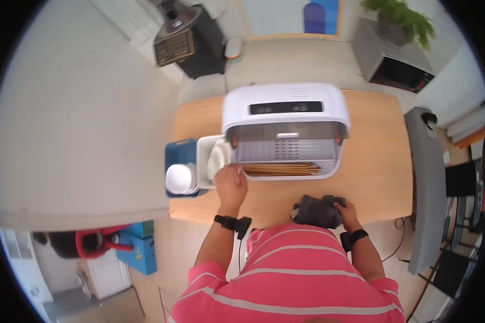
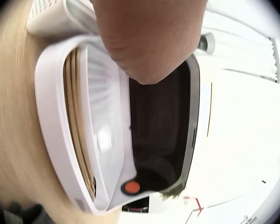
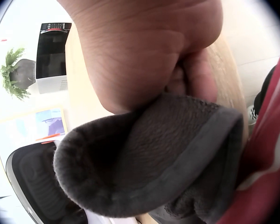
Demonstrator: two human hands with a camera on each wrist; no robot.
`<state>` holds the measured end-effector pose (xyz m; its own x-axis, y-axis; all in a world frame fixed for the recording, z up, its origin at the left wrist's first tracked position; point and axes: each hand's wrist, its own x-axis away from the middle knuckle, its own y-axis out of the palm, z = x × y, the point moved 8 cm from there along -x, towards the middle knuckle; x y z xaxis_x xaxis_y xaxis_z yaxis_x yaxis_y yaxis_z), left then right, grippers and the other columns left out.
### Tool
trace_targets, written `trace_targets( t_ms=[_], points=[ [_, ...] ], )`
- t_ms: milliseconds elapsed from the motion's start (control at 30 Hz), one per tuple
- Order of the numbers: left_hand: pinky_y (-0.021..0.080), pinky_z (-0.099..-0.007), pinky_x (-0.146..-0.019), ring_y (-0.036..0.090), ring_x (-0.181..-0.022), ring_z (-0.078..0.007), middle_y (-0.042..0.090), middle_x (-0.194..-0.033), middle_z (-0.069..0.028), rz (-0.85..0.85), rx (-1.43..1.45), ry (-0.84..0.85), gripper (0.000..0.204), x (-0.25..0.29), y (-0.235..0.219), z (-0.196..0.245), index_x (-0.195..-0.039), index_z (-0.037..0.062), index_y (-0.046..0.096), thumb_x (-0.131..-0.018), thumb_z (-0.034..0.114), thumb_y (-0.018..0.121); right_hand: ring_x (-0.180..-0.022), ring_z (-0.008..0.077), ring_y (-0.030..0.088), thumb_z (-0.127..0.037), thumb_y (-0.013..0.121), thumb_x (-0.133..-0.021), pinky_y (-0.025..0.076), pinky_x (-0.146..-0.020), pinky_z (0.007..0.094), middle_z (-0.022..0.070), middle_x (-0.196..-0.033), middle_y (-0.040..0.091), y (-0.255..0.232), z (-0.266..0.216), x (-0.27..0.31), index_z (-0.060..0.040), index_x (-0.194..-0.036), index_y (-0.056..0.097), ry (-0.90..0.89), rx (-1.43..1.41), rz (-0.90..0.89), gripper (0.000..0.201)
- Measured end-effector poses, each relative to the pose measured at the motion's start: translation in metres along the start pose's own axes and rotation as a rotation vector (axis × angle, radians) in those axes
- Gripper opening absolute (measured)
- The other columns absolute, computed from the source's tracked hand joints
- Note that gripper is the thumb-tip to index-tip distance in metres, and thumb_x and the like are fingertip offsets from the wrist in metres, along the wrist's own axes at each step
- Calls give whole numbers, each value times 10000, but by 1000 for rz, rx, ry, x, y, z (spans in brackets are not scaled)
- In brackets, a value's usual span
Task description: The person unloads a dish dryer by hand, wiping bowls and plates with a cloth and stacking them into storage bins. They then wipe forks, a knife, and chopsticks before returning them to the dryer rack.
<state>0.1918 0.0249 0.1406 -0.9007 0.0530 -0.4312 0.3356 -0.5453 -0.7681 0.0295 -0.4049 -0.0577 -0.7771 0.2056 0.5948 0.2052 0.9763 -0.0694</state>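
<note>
My left hand [image 1: 231,185] is over the right side of a white basket [image 1: 201,161] holding white dishes [image 1: 219,156], right at the left front corner of a white dish cabinet [image 1: 285,99]. Its fingers lie beside the left ends of several wooden chopsticks [image 1: 280,169] in the cabinet's front slot; in the left wrist view they are hidden behind the heel of the hand, and I cannot tell whether they hold anything. Near the table's front edge, my right hand [image 1: 352,215] grips a dark grey cloth [image 3: 163,149], which hangs in a loose fold.
The cabinet's dark lid [image 2: 158,130] is raised. Left of the white basket, a blue basket [image 1: 173,153] holds white bowls [image 1: 181,179]. All stand on a wooden table [image 1: 380,156]. A grey panel [image 1: 425,188] runs along its right side; a microwave [image 1: 392,59] is behind.
</note>
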Motion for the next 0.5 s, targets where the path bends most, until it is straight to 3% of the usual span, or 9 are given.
trace_targets(
  t_ms=[100, 167, 233, 267, 333, 367, 500],
  points=[
    [476, -464, -937, 632, -1065, -351, 683, -1129, -130, 243, -421, -230, 360, -2, -103, -62, -1164, 66, 644, -812, 92, 717, -1024, 208, 691, -127, 660, -979, 537, -905, 335, 115, -1141, 734, 3, 4, -6, 35, -1230, 683, 62, -105, -72, 299],
    [476, -460, -953, 631, -1077, -355, 682, -1132, -130, 331, -566, -310, 381, 1, -146, -99, -1191, 66, 639, -825, 119, 727, -1052, 211, 684, -135, 644, -990, 531, -920, 333, 124, -1166, 724, 3, 3, -8, 35, -1248, 672, 77, -129, -77, 310],
    [502, -470, -965, 641, -1101, -359, 684, -1157, -124, 246, -705, -535, 393, 5, -165, -135, -1209, 74, 659, -853, 209, 755, -1046, 213, 686, -139, 643, -991, 533, -915, 335, 123, -1161, 726, 3, 1, -9, 37, -1244, 672, 78, -111, -95, 309],
    [502, -470, -965, 641, -1101, -359, 684, -1157, -124, 253, -708, -548, 393, 3, -174, -138, -1209, 74, 659, -853, 209, 755, -1039, 215, 688, -143, 643, -992, 535, -909, 337, 123, -1155, 727, 1, -1, -8, 38, -1241, 673, 83, -105, -86, 309],
    [540, -479, -941, 662, -1112, -354, 684, -1184, -124, -109, -583, -789, 404, 7, -164, -167, -1206, 97, 686, -861, 286, 778, -1030, 218, 690, -148, 645, -992, 537, -902, 340, 123, -1150, 727, -3, 5, -12, 39, -1239, 672, 88, -107, -85, 312],
    [574, -476, -877, 692, -1081, -345, 699, -1166, -127, -152, -586, -778, 371, 7, -161, -176, -1162, 106, 704, -864, 313, 781, -1022, 220, 692, -153, 647, -991, 540, -895, 343, 122, -1144, 727, -5, 9, -14, 40, -1237, 671, 95, -120, -76, 314],
    [575, -470, -837, 720, -1020, -348, 748, -1085, -130, -141, -642, -751, 315, -2, -166, -174, -1086, 98, 715, -868, 318, 769, -1003, 226, 695, -156, 652, -989, 544, -885, 348, 122, -1135, 729, -7, 12, -17, 44, -1234, 671, 75, -118, -75, 317]
  ],
)
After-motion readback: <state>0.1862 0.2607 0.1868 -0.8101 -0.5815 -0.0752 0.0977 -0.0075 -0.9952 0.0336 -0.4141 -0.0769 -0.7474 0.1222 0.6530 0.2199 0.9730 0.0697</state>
